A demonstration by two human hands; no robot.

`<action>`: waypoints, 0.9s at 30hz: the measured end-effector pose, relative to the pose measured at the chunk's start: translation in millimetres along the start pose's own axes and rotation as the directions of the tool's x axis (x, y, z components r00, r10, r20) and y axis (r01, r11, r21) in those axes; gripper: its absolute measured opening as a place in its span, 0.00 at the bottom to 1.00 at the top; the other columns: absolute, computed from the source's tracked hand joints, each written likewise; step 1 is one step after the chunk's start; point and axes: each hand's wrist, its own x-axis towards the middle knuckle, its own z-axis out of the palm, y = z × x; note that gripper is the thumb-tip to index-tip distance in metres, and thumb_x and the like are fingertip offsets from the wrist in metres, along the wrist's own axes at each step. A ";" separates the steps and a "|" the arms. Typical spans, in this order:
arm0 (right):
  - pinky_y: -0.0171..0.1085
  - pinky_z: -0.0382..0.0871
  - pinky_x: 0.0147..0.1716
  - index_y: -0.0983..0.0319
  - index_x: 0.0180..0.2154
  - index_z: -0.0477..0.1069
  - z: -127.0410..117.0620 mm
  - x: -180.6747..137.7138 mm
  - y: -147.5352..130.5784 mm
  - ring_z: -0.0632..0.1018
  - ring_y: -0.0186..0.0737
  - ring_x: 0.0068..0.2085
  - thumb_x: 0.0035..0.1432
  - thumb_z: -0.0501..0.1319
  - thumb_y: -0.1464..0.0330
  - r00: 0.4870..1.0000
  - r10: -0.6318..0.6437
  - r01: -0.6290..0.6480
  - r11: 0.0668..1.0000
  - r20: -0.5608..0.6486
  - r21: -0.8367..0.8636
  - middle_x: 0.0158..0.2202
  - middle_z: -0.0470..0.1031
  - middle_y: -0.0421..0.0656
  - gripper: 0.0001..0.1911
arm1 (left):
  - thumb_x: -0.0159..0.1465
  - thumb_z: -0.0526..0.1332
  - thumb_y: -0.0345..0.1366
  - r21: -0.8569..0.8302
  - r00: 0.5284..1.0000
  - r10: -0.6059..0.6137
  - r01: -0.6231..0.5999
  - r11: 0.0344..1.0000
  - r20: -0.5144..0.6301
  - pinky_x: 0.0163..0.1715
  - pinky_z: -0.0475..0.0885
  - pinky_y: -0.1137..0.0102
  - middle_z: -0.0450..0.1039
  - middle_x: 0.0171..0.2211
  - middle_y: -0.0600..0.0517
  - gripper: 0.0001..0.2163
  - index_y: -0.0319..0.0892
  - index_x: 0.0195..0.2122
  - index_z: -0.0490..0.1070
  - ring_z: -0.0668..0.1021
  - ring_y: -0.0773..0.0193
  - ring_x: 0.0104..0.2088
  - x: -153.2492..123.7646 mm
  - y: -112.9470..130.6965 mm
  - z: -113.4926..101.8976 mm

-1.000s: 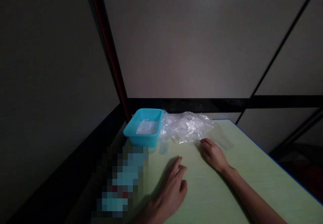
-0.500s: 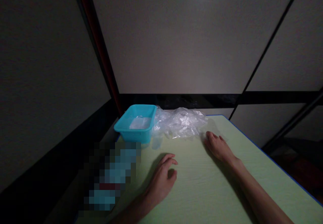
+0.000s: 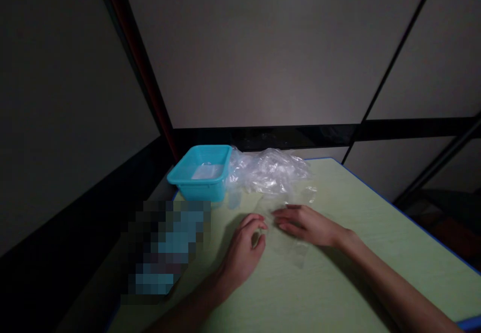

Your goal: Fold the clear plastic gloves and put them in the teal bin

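A thin clear plastic bag lies on the table between my two hands, its outline faint. My right hand reaches in from the right, fingers pointing left and closed on the bag's upper part. Just left of the bag, my left hand rests with curved fingers and a gap between thumb and fingertips. Its fingertips are close to the bag's left edge; whether they touch it I cannot tell. Behind the hands sits a crumpled heap of clear plastic bags.
A turquoise plastic basket with something whitish inside stands at the table's back left. A blurred-out bluish object lies along the left edge. The pale green table has blue edging. Panelled walls rise behind it.
My right hand has moved left, from beside the heap towards my left hand, and a clear bag now lies under it. My left hand has hardly moved. The view has tipped slightly.
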 end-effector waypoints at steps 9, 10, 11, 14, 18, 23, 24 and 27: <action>0.39 0.67 0.45 0.64 0.44 0.69 9.7 -0.1 16.9 0.74 0.39 0.44 0.61 0.50 0.70 0.979 0.050 -0.002 0.973 -0.198 0.233 0.43 0.74 0.46 0.13 | 0.54 0.54 0.24 0.128 0.943 0.310 -0.324 0.937 0.117 0.45 0.67 0.65 0.71 0.39 0.47 0.12 0.39 0.38 0.69 0.71 0.60 0.43 -12.7 17.8 -5.5; 0.39 0.66 0.45 0.64 0.44 0.69 10.0 -0.6 21.5 0.74 0.40 0.44 0.61 0.49 0.70 0.978 0.060 -0.018 0.979 -0.201 0.205 0.44 0.74 0.47 0.13 | 0.55 0.54 0.25 0.147 0.919 0.351 -0.378 0.914 0.178 0.48 0.65 0.64 0.71 0.42 0.47 0.13 0.39 0.40 0.69 0.71 0.60 0.46 -13.6 19.4 -5.8; 0.40 0.66 0.45 0.64 0.45 0.69 10.4 -1.0 25.5 0.74 0.41 0.44 0.61 0.49 0.70 0.977 0.068 -0.032 0.984 -0.202 0.176 0.44 0.74 0.48 0.14 | 0.55 0.54 0.25 0.166 0.894 0.382 -0.424 0.890 0.236 0.51 0.63 0.62 0.71 0.45 0.47 0.14 0.40 0.43 0.69 0.69 0.60 0.48 -14.4 21.1 -6.2; 0.40 0.67 0.44 0.65 0.45 0.68 11.5 -1.3 34.0 0.74 0.41 0.44 0.61 0.48 0.71 0.977 0.077 -0.054 0.991 -0.197 0.121 0.44 0.74 0.49 0.15 | 0.57 0.52 0.26 0.230 0.837 0.400 -0.501 0.834 0.373 0.58 0.52 0.58 0.67 0.53 0.49 0.18 0.41 0.48 0.66 0.64 0.61 0.55 -16.3 25.2 -7.3; 0.41 0.65 0.48 0.64 0.46 0.68 13.9 1.0 32.9 0.72 0.41 0.47 0.61 0.49 0.72 0.981 0.027 -0.009 0.995 -0.194 0.095 0.46 0.73 0.48 0.15 | 0.58 0.51 0.26 0.276 0.813 0.387 -0.530 0.802 0.435 0.60 0.43 0.53 0.68 0.51 0.49 0.18 0.41 0.50 0.65 0.62 0.61 0.57 -18.1 28.2 -8.1; 0.41 0.65 0.47 0.64 0.47 0.68 16.2 3.6 14.1 0.72 0.41 0.48 0.59 0.51 0.72 0.989 -0.020 0.043 0.987 -0.150 0.152 0.46 0.73 0.48 0.15 | 0.60 0.49 0.26 0.270 0.821 0.422 -0.537 0.799 0.384 0.59 0.48 0.55 0.74 0.43 0.47 0.14 0.38 0.44 0.68 0.69 0.61 0.52 -19.1 28.3 -4.8; 0.39 0.67 0.44 0.64 0.46 0.68 15.8 3.5 10.1 0.74 0.39 0.45 0.59 0.51 0.71 0.993 -0.015 0.041 0.976 -0.119 0.214 0.44 0.74 0.47 0.14 | 0.60 0.50 0.26 0.266 0.834 0.410 -0.518 0.813 0.370 0.58 0.53 0.58 0.74 0.42 0.47 0.13 0.37 0.43 0.69 0.70 0.61 0.50 -19.3 27.6 -3.7; 0.35 0.70 0.37 0.65 0.43 0.69 12.3 2.2 4.0 0.76 0.35 0.37 0.60 0.51 0.71 0.997 0.009 0.020 0.928 -0.077 0.372 0.37 0.76 0.44 0.12 | 0.59 0.50 0.27 0.280 0.878 0.334 -0.435 0.856 0.344 0.52 0.65 0.65 0.73 0.44 0.47 0.14 0.38 0.45 0.68 0.72 0.62 0.48 -20.0 24.3 -0.2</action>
